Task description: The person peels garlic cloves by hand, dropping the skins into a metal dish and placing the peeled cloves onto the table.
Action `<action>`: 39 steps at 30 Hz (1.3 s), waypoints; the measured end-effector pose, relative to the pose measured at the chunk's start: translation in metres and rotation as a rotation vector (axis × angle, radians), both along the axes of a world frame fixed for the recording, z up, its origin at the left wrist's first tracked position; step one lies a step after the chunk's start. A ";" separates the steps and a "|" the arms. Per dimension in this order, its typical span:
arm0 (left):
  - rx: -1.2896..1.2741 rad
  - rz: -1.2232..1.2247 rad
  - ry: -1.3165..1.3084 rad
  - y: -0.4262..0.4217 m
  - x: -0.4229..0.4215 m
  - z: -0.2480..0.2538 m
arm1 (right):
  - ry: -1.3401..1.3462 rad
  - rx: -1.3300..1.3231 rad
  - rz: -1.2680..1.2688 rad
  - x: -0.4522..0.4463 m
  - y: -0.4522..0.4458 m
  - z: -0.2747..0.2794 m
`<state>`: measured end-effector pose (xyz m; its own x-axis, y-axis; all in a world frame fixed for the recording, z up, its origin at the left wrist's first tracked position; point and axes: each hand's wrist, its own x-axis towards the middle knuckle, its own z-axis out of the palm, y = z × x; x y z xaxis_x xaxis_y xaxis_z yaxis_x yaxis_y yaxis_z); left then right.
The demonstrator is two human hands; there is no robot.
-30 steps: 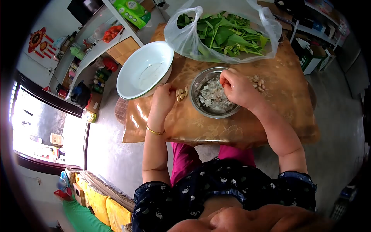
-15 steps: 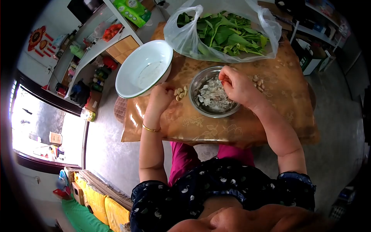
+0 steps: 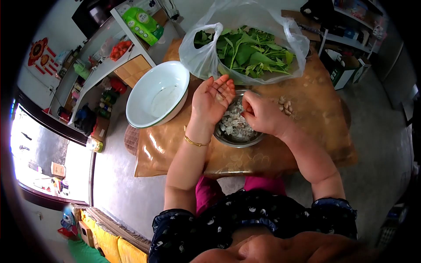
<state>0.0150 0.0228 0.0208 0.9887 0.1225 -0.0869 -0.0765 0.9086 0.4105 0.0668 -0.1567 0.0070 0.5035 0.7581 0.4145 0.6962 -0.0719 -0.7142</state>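
Note:
My left hand (image 3: pixel 211 98) is turned palm up at the left rim of the metal bowl (image 3: pixel 239 143), its fingers loosely cupped. A pale garlic clove (image 3: pixel 219 97) rests on those fingers. Over the bowl's right side, my right hand (image 3: pixel 265 115) is closed in a pinch; whatever is between its fingertips is hidden. Pale papery garlic skins (image 3: pixel 234 125) fill much of the bowl. Several garlic cloves (image 3: pixel 285 105) lie on the table to the right of it. My left forearm covers most of the spot where another small group of cloves lay.
A white enamel basin (image 3: pixel 137 101) stands at the table's left edge. Behind the bowl sits a clear plastic bag (image 3: pixel 199 50) of green leafy vegetables (image 3: pixel 250 50). A shiny brown tablecloth (image 3: pixel 307 136) covers the table. Shelves with goods stand at the far left.
My left hand has moved from the cloves on the left to beside the bowl, turning palm up with a clove on it. My right hand stays pinched over the bowl. The view has shifted slightly.

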 end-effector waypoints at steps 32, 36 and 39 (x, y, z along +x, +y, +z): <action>1.953 0.414 -0.402 -0.023 -0.018 -0.010 | 0.566 0.196 0.037 0.017 0.006 -0.014; 2.060 0.465 -0.362 -0.024 -0.018 -0.014 | 0.506 0.163 -0.018 0.018 0.006 -0.015; 2.053 0.476 -0.333 -0.024 -0.017 -0.016 | 0.720 0.226 0.027 0.015 0.004 -0.008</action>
